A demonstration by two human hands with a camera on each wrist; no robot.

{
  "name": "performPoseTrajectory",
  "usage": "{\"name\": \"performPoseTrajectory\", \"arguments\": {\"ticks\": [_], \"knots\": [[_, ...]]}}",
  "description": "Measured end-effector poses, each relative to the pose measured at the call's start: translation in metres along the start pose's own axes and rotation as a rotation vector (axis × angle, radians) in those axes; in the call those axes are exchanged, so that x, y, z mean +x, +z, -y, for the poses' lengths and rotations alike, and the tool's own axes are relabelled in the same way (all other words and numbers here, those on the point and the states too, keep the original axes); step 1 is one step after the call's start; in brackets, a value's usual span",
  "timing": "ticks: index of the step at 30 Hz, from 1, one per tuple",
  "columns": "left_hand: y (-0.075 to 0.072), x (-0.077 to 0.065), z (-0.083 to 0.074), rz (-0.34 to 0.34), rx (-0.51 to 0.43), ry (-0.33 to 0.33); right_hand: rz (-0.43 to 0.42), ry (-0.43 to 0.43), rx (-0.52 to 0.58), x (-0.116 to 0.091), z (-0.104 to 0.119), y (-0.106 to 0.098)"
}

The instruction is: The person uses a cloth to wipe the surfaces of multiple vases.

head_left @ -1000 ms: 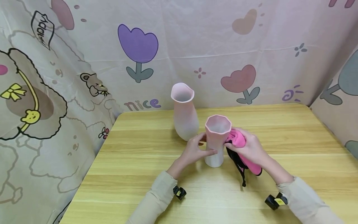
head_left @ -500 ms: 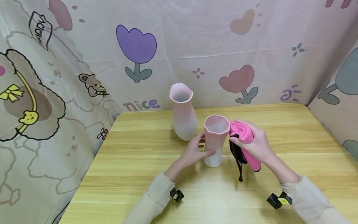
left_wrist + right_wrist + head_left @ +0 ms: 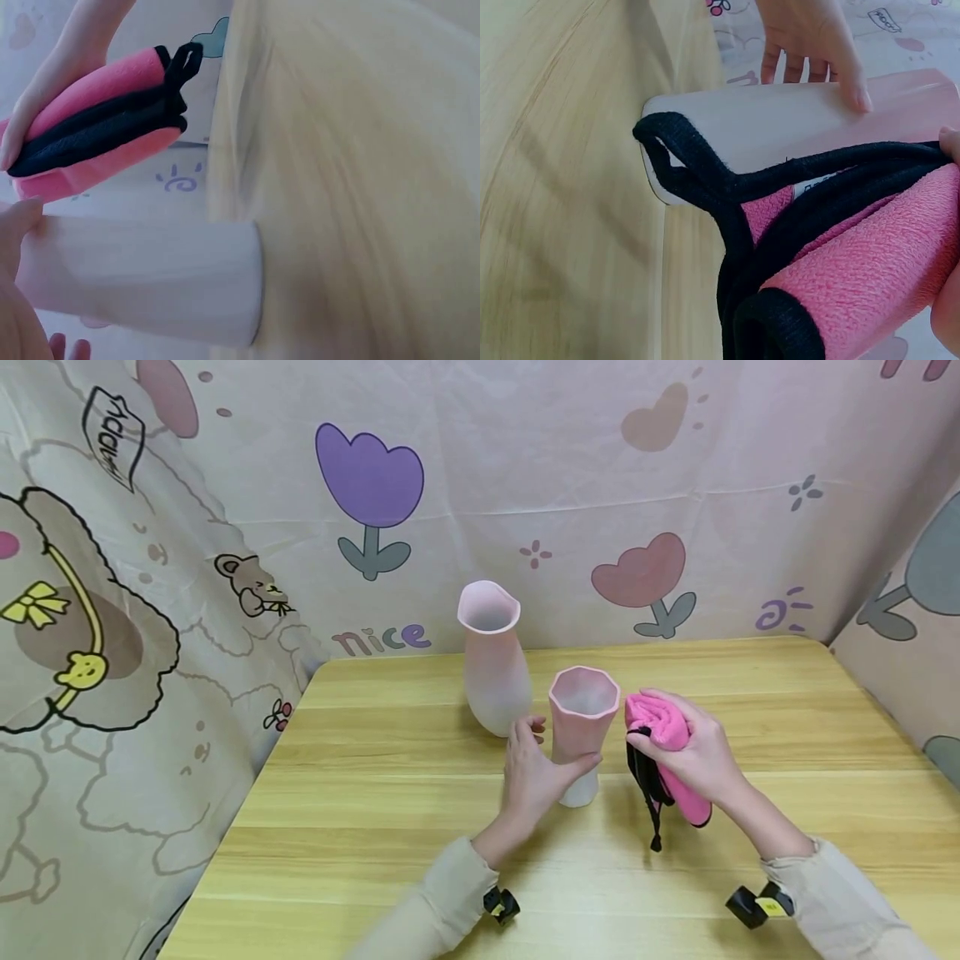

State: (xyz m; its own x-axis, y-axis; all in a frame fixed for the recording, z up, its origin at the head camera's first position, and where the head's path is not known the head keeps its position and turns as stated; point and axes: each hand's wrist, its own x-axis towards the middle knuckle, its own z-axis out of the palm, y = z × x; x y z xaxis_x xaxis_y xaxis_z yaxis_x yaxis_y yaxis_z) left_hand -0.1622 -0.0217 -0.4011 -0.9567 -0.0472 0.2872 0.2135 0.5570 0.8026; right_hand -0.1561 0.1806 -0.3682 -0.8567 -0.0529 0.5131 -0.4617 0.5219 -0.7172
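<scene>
Head view first: the octagonal pink-and-white vase (image 3: 582,735) is standing upright just right of centre frame, on a wood-look table (image 3: 330,827). Left hand (image 3: 534,777) is at its left side: the thumb lies across the front, the other fingers sit loose and apart from the wall, so it's more a light touch than a proper grip. Right hand (image 3: 705,752) definitely has hold of a bunched-up pink cloth (image 3: 667,722), right of centre, with a thin gap between cloth and vase. The 2nd, taller vase (image 3: 495,681) is upright behind, near frame centre, no cloth near it.

Left wrist view: everything's sideways. The vase base runs across the lower left, thumb at its upper edge, 2 fingertips showing at the bottom left, clear of the side. The cloth is upper left, its black loop (image 3: 191,64) sticking out.

Right wrist view: cloth fills the lower right with a white label (image 3: 814,186) peeking out, vase behind it across the top.

Progress? My read is somewhere in the middle: cloth picked up, octagonal vase within reach, nothing put away. Can't tell from the surfaces how much of either vase is done, so what's left is unclear too.
</scene>
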Motion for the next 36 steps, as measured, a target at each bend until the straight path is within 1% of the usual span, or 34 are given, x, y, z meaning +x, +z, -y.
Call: {"name": "performPoseTrajectory", "arguments": {"ticks": [3, 7, 9, 11, 14, 19, 22, 25, 27, 30, 32, 36], "knots": [[0.006, -0.002, 0.000, -0.025, -0.008, 0.008, 0.000, -0.004, -0.001, 0.000, -0.001, 0.001], [0.013, -0.003, 0.002, -0.074, 0.044, 0.071, 0.010, -0.019, 0.005, -0.002, -0.001, 0.003], [0.015, -0.002, 0.004, -0.098, 0.070, 0.102, 0.013, -0.026, 0.008, -0.002, -0.001, 0.005], [0.014, -0.001, 0.004, -0.111, 0.074, 0.124, 0.014, -0.027, 0.008, -0.002, -0.001, 0.005], [0.011, 0.000, 0.005, -0.107, 0.045, 0.141, 0.018, -0.016, 0.009, -0.002, 0.000, 0.005], [0.003, 0.005, 0.010, -0.068, -0.031, 0.171, 0.033, -0.002, 0.002, -0.002, -0.001, 0.003], [-0.001, 0.009, 0.014, -0.017, -0.086, 0.205, 0.040, 0.014, -0.009, -0.003, -0.002, 0.002], [-0.005, 0.017, 0.021, 0.076, -0.175, 0.222, 0.045, 0.032, -0.018, -0.003, -0.002, 0.001], [-0.007, 0.022, 0.026, 0.164, -0.264, 0.208, 0.047, 0.037, -0.017, -0.003, -0.002, 0.001], [-0.011, 0.030, 0.032, 0.302, -0.395, 0.160, 0.053, 0.033, -0.016, -0.004, -0.002, 0.001], [-0.013, 0.035, 0.035, 0.380, -0.465, 0.133, 0.059, 0.029, -0.010, -0.005, -0.002, 0.000], [-0.019, 0.044, 0.035, 0.485, -0.540, 0.106, 0.078, 0.035, -0.005, -0.006, -0.001, 0.000]]}}
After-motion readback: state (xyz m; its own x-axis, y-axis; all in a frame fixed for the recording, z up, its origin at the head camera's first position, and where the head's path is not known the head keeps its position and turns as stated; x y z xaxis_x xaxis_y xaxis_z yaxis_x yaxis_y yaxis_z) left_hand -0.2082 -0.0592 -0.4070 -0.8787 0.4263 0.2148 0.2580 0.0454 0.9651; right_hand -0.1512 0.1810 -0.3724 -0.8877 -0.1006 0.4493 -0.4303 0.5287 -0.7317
